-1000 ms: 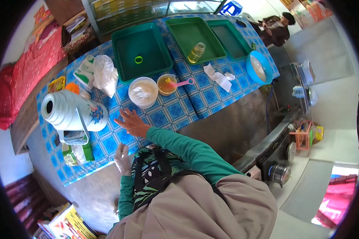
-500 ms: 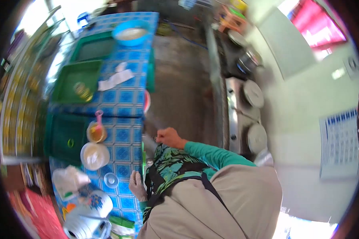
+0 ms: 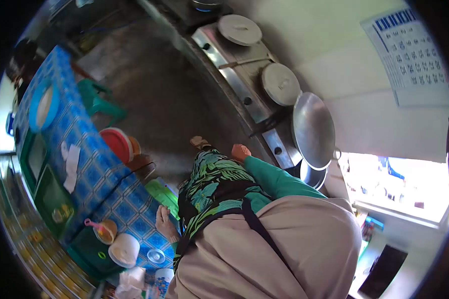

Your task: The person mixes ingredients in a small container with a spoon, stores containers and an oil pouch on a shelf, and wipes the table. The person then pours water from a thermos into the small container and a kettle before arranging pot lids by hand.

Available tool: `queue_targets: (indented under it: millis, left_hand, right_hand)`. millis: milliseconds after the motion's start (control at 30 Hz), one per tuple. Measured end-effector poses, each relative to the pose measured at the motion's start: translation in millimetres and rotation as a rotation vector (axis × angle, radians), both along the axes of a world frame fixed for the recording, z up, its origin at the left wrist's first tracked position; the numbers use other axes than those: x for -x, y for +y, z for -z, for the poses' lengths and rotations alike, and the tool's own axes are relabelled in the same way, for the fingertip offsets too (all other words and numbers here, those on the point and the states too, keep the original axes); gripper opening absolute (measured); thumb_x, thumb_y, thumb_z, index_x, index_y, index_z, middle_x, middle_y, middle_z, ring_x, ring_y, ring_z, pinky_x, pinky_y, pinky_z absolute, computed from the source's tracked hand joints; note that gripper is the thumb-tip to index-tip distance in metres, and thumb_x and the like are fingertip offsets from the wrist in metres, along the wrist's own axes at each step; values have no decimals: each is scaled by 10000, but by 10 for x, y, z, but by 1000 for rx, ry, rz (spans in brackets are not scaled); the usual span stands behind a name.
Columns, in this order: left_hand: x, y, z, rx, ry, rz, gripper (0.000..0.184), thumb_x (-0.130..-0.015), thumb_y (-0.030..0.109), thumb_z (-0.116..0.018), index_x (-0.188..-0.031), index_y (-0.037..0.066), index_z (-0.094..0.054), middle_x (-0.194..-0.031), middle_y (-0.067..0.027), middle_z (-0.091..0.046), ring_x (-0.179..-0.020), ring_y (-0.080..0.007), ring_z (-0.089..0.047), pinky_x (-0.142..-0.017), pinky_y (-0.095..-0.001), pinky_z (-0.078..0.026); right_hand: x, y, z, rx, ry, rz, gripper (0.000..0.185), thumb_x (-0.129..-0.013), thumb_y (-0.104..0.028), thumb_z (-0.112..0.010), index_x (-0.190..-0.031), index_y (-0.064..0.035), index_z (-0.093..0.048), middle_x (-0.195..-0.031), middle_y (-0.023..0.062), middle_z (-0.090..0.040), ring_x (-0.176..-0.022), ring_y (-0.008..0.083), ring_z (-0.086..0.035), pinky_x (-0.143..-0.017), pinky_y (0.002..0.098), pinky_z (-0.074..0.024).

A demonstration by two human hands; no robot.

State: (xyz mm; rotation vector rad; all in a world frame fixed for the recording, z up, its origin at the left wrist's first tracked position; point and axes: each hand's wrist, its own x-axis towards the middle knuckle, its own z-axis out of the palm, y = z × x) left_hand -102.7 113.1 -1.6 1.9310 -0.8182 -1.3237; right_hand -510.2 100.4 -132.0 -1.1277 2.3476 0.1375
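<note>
My left hand (image 3: 165,223) rests at the edge of the blue checked table (image 3: 99,164), fingers loosely stretched and nothing seen in them. Just beyond it is a bright green object (image 3: 163,196) below the tabletop. Close by on the table are a small clear lid (image 3: 155,255), a white tub (image 3: 124,250) and a cup with a pink-handled spoon (image 3: 106,232). My right hand (image 3: 240,152) hangs in front of the green sleeve, away from the stove (image 3: 239,82). Its fingers are mostly hidden from above, and no object shows in it.
Pot lids (image 3: 280,83) lie on the stove, and a large metal wok (image 3: 314,130) stands at its near end. Across the aisle are a green stool (image 3: 101,102) and a red round container (image 3: 116,144). Green trays (image 3: 55,199) and a blue basin (image 3: 44,105) occupy the table.
My view has turned right, bringing the wok and the window into sight. My right hand has swung from in front of my body toward the stove side; my left stays by the table edge.
</note>
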Motion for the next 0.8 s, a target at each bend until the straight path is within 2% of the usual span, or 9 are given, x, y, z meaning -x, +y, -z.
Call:
queue_targets:
  millis: [67, 100, 167, 300, 400, 567, 700, 767, 800]
  left_hand:
    - [162, -216, 26, -27, 19, 65, 417, -894, 220, -597, -1174, -89, -595, -978, -138, -681, -885, -190, -643, -807, -294, -474]
    - [264, -357, 46, -39, 44, 89, 417, -894, 220, -595, -1169, -93, -595, -981, -143, -680, -884, -200, -650, -809, -299, -475]
    - [487, -629, 44, -13, 51, 205, 408, -898, 218, -586, -1156, -98, -600, -988, -152, -681, -879, -215, -657, -815, -314, -481]
    - [839, -1124, 75, 164, -30, 684, 366, -921, 189, -554, -1154, -90, -597, -1031, -153, -669, -922, -206, -641, -830, -314, -491]
    - [1059, -1315, -62, 143, 152, 737, 357, -940, 174, -570, -1192, -79, -576, -1105, -144, -638, -970, -167, -613, -887, -274, -476]
    - [744, -1173, 55, 200, -52, 816, 394, -937, 218, -574, -1201, -75, -577, -1174, -148, -632, -1010, -189, -619, -893, -294, -483]
    - [409, -381, 145, 92, -42, 624, 395, -931, 240, -578, -1195, -53, -595, -1050, -134, -674, -919, -186, -640, -838, -302, -493]
    - [300, 116, 295, 29, -1, 548, 374, -928, 233, -578, -1171, -50, -609, -998, -121, -682, -879, -182, -638, -805, -295, -493]
    - [281, 373, 375, 5, 29, 518, 370, -927, 230, -578, -1166, -52, -609, -1002, -125, -681, -881, -186, -638, -805, -297, -493]
  right_hand:
    - [291, 336, 301, -130, -202, -191, 200, -730, -194, -598, -834, -81, -727, -885, 186, -687, -849, 372, -666, -735, 435, -561]
    - [389, 455, 328, -122, -205, -149, 200, -730, -194, -598, -834, -81, -727, -885, 186, -687, -849, 372, -666, -735, 435, -561]
    - [421, 710, 141, -415, -549, 341, 176, -810, -124, -561, -909, -59, -691, -764, 137, -685, -665, 289, -678, -550, 424, -543]
    - [314, 1606, 317, -458, -626, 716, 187, -853, -130, -525, -899, -55, -690, -794, 125, -692, -678, 251, -685, -546, 391, -552]
    - [13, 2477, 519, -437, -582, 545, 203, -840, -167, -553, -947, -82, -702, -858, 124, -700, -746, 267, -690, -627, 401, -559]
    - [-399, 3920, 688, -455, -534, 145, 253, -814, -223, -601, -1017, -129, -720, -957, 113, -709, -859, 285, -692, -745, 409, -565]
    - [-456, 4819, 798, -523, -557, -189, 277, -783, -248, -648, -1038, -173, -723, -1011, 72, -708, -956, 267, -673, -790, 394, -549]
    - [-363, 4590, 318, -697, -483, 157, 288, -772, -240, -665, -1047, -170, -714, -1009, 77, -708, -965, 260, -671, -778, 379, -550]
    - [-237, 4634, 304, -827, -558, 193, 294, -764, -248, -676, -1046, -172, -712, -1033, 78, -702, -989, 254, -663, -798, 377, -542]
